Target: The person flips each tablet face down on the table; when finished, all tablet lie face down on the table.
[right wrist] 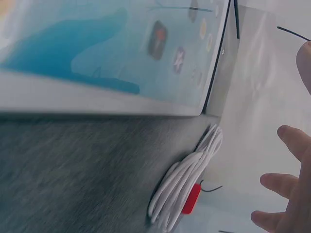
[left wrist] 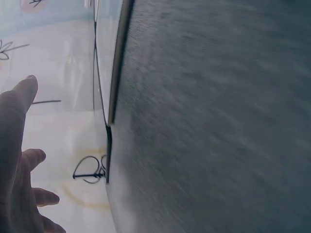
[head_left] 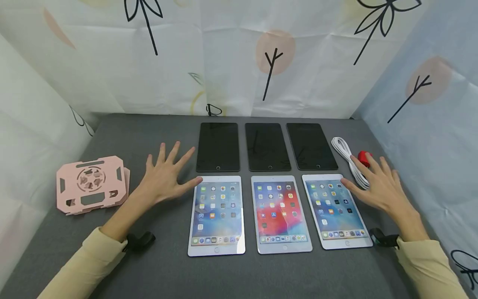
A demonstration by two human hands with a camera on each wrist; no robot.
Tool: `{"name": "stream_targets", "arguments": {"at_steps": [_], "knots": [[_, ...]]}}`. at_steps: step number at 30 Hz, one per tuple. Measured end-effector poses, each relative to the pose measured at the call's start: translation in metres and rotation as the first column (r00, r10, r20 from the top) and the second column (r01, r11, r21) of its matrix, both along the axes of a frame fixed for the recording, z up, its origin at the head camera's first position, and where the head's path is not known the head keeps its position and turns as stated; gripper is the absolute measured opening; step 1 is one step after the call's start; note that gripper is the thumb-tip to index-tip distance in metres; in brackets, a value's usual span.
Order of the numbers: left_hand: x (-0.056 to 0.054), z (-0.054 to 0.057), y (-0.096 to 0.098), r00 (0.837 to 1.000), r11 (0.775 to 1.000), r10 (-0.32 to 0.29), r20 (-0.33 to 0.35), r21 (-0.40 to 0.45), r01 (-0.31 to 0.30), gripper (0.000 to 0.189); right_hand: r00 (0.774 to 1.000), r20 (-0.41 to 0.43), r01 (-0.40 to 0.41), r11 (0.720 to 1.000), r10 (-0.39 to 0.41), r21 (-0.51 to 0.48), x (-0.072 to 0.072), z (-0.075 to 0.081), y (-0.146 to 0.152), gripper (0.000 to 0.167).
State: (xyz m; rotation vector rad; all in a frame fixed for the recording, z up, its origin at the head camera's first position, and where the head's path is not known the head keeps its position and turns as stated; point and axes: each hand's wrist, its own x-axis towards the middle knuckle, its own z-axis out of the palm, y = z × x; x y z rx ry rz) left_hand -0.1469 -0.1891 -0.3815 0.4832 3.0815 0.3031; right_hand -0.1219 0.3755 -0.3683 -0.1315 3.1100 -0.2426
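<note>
Fingers spread, my left hand (head_left: 162, 179) is held over the table, with its thumb tip at the top left corner of a lit white tablet (head_left: 216, 216). My right hand (head_left: 382, 186) also has its fingers spread; its thumb overlaps the top right corner of another lit white tablet (head_left: 337, 211). Between these two lies a third white tablet (head_left: 282, 214) with a red and blue screen. Just beyond the right hand's fingers are a bundled white cable (head_left: 347, 153) and a small red object (head_left: 364, 158), partly covered by the fingers. Neither hand holds anything.
Behind the white tablets, a row of three dark-screened tablets includes a left one (head_left: 218, 147), a middle one (head_left: 268, 147) and a right one (head_left: 312, 146). Stacked pink cases (head_left: 91, 182) lie at the far left. Printed cloth walls (head_left: 231, 62) enclose the grey table (head_left: 164, 265).
</note>
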Motion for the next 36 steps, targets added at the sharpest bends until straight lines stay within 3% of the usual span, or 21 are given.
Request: {"name": "stream_targets", "arguments": {"at_steps": [8,16,23,30,36], "knots": [[-0.018,0.006,0.036,0.998,0.998,-0.053,-0.027,0.019,0.054,0.096,1.000,0.007,-0.025,1.000,0.026,-0.017,-0.016,0.004,-0.014,0.090],[-0.040,0.011,0.091,0.990,0.989,-0.139,-0.020,0.049,0.140,0.096,0.999,0.039,-0.021,0.999,0.022,-0.044,-0.038,0.002,-0.027,0.094],[-0.060,0.010,0.142,0.985,0.984,-0.172,-0.014,0.051,0.172,0.096,0.997,0.070,-0.014,0.996,0.020,-0.083,-0.055,-0.002,-0.037,0.095],[-0.070,0.007,0.192,0.979,0.971,-0.205,0.002,0.124,0.203,0.098,0.992,0.124,-0.014,0.993,0.029,-0.121,-0.069,-0.004,-0.042,0.104],[-0.080,0.000,0.227,0.979,0.975,-0.202,0.017,0.098,0.199,0.100,0.984,0.177,-0.003,0.990,0.028,-0.138,-0.080,-0.009,-0.041,0.111]]}}
